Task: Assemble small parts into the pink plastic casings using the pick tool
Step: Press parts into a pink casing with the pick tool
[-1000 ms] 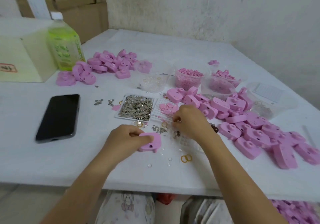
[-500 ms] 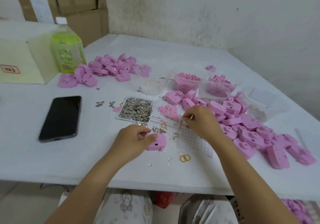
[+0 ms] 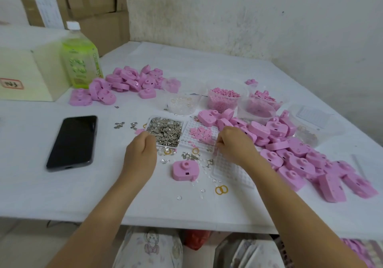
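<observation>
Head view: the left hand is curled by a tray of shiny metal flakes, the right hand over a white dimpled grid; neither grip can be told. A smooth, rounded pink casing is laid on the bench at the left hand's 4 o'clock.

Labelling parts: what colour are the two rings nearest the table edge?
Yellow-orange rings, clearest in head view.
</observation>
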